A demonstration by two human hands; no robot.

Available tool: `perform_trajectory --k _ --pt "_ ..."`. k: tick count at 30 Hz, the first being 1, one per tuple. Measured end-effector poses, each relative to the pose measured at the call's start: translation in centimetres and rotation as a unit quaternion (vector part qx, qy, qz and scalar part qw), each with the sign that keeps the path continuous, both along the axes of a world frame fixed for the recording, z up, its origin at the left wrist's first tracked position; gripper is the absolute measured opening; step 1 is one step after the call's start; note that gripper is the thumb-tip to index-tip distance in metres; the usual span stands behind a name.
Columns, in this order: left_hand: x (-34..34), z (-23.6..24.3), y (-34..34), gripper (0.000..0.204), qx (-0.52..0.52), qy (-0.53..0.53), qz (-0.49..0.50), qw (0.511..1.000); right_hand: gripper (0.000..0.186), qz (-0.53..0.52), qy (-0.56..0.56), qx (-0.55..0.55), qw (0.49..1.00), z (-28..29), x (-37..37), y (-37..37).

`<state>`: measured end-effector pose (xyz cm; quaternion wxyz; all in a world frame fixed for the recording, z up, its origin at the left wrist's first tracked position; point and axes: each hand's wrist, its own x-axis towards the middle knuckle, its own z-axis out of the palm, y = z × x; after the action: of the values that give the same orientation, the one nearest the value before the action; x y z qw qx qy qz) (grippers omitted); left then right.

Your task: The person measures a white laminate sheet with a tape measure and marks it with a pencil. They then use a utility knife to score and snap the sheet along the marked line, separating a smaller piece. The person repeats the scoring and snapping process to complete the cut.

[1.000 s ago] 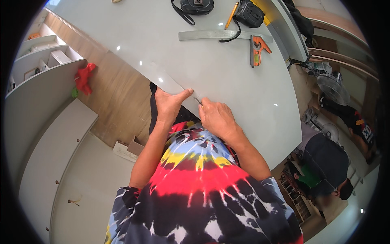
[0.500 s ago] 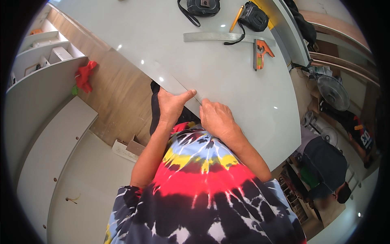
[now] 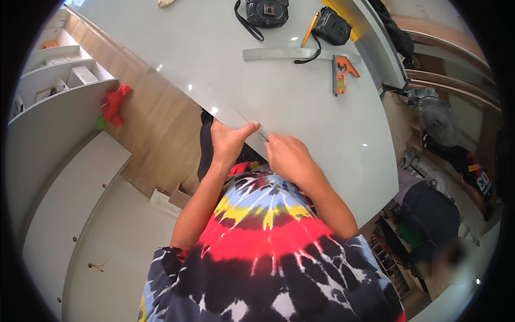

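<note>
My left hand (image 3: 228, 140) grips a narrow pale strip (image 3: 230, 118) at the edge of the glossy white tabletop (image 3: 343, 129), thumb lying on top and fingers curled over the edge. To its right my right hand (image 3: 287, 156) is closed on a thin, dark tool (image 3: 264, 136), mostly hidden, whose line meets the strip. Farther back lie a metal rule (image 3: 273, 53), an orange-handled square (image 3: 343, 72), a yellow pencil (image 3: 310, 28) and two black tape measures (image 3: 331, 26) (image 3: 266, 12) with straps.
White shelving (image 3: 80, 78), a red cloth (image 3: 115, 104) and a curved white panel (image 3: 70, 198) are on the left. A grey rail (image 3: 391, 48) edges the table's back right. Beyond are a fan (image 3: 439, 121) and two people (image 3: 429, 217) (image 3: 469, 172).
The hands keep nearly the same place and grip, with only slight shifts along the strip and in the whole view. The co-worker at lower right has moved their head a little.
</note>
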<state>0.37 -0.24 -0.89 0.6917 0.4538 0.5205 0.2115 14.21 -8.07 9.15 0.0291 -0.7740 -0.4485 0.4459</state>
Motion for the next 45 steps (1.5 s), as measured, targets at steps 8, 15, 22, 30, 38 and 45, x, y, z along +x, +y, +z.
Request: perform_trajectory --k 8,15,22,30,38,45 --pt "-0.8 0.0 1.0 0.054 0.001 0.013 -0.065 0.998 0.029 -0.253 0.029 0.035 0.966 0.4 0.3 -3.2" --pt "-0.4 3.8 7.1 0.028 0.1 0.234 -0.368 0.894 0.03 -0.395 -0.022 0.129 0.909 -4.0 -0.4 -4.2" --pt "6.4 5.4 4.5 0.03 0.394 0.115 -0.502 0.761 0.03 -0.471 -0.069 0.054 0.878 -2.3 -2.2 -7.8" --pt "10.2 5.5 0.5 0.04 0.351 0.146 -0.671 0.637 0.028 -0.505 -0.076 -0.021 0.859 -0.9 -4.9 -8.6" --pt "11.6 5.5 -1.0 0.036 0.306 0.158 -0.672 0.655 0.026 -0.525 -0.118 0.006 0.843 -1.5 -5.0 -9.2" --pt "11.1 5.8 -0.8 0.036 0.309 0.137 -0.675 0.656 0.026 -0.512 -0.113 -0.001 0.851 -1.1 -4.8 -9.2"
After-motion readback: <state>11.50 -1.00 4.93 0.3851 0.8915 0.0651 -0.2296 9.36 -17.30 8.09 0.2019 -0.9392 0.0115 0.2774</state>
